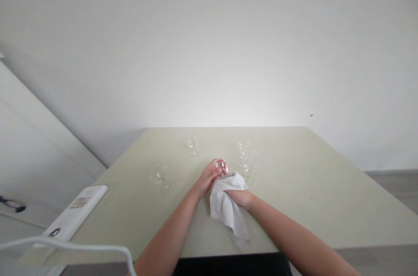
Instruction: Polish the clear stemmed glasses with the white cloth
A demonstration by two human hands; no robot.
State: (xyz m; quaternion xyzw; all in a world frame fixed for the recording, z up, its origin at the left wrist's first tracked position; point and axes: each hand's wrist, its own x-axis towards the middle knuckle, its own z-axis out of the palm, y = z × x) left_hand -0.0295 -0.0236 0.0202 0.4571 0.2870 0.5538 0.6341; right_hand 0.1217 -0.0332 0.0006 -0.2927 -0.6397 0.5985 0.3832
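My left hand (209, 174) is closed around the bowl of a clear wine glass (221, 165), held above the table near its middle. A white cloth (225, 207) is gripped in my right hand (241, 197) and hangs down toward the table's front edge. The cloth meets the lower part of the glass and covers it, along with most of my right fingers. Just past my right hand stand several clear glasses (244, 156) close together in a row. Another stemmed glass (192, 143) stands farther back, left of centre.
A stemmed glass (159, 174) is on the left of the pale table (310, 219), apparently lying on its side. At the left edge is a white power strip or box (76, 208). A white cable (81, 246) crosses the lower left. A wall (225, 49) rises behind.
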